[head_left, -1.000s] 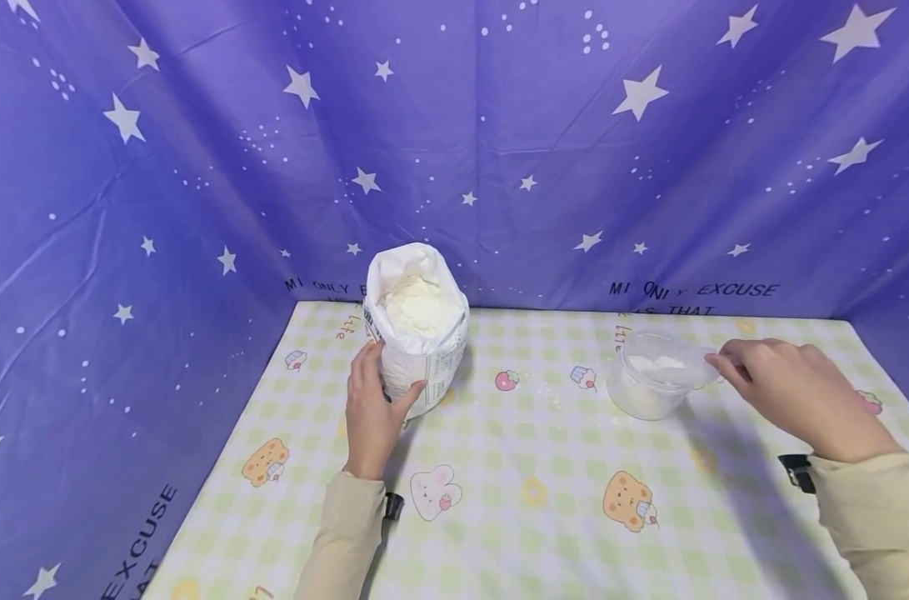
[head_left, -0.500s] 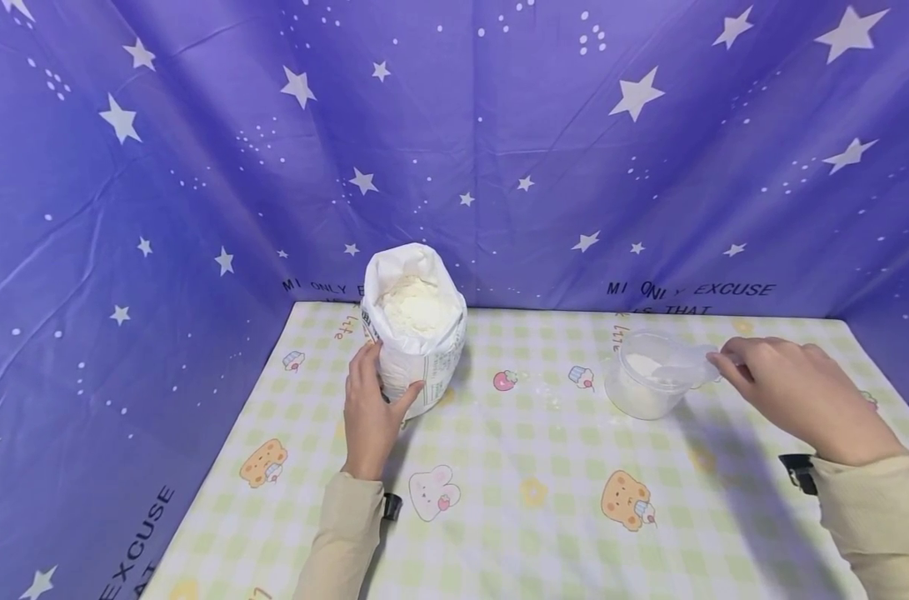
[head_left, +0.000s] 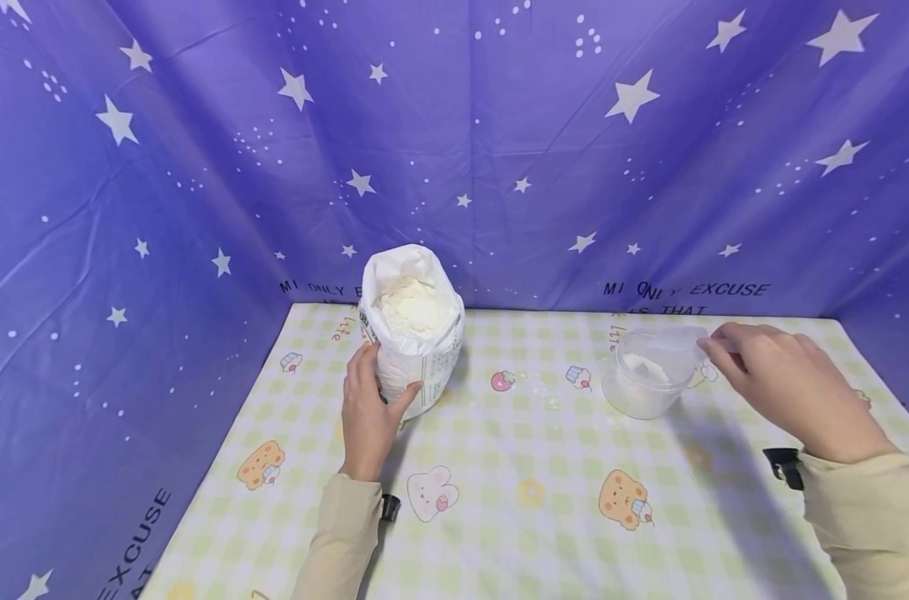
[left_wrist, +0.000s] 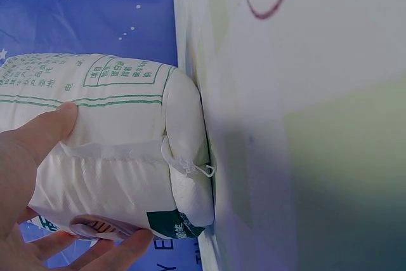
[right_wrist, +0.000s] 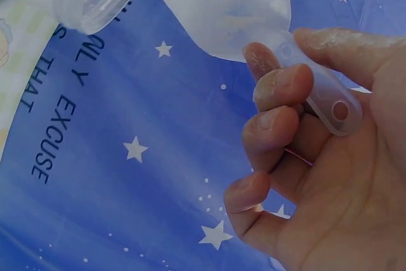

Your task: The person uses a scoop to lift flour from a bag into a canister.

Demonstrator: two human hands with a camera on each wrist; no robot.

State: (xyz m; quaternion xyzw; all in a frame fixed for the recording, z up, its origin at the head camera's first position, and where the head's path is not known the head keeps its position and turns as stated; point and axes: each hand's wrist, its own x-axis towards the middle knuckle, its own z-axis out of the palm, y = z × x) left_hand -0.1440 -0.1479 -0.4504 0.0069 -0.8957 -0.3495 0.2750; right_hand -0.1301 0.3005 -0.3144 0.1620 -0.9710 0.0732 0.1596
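Compared with half a second before, the translucent scoop (right_wrist: 222, 14) had tipped: in the head view its bowl stood steeper, above the right rim of the clear plastic tub (head_left: 634, 398). A second before, white lumps had shown at the scoop; now white powder (head_left: 644, 368) lay in the tub below. The left hand (head_left: 370, 417) and the open white bag (head_left: 437, 365) had kept their places together on the checked tablecloth (head_left: 536, 442).

The right wrist view cut off the tub and the bowl's far end, so whether they touched could not be told. The bag's far side was hidden.

The scoop's long axis ran leftward from the right hand (head_left: 787, 387), bowl outward over the tub. The bag stood upright, mouth up.

The right thumb and index finger pinched the scoop's handle, other fingers loosely bent; the left thumb and fingers, spread wide, gripped the bag's sides.
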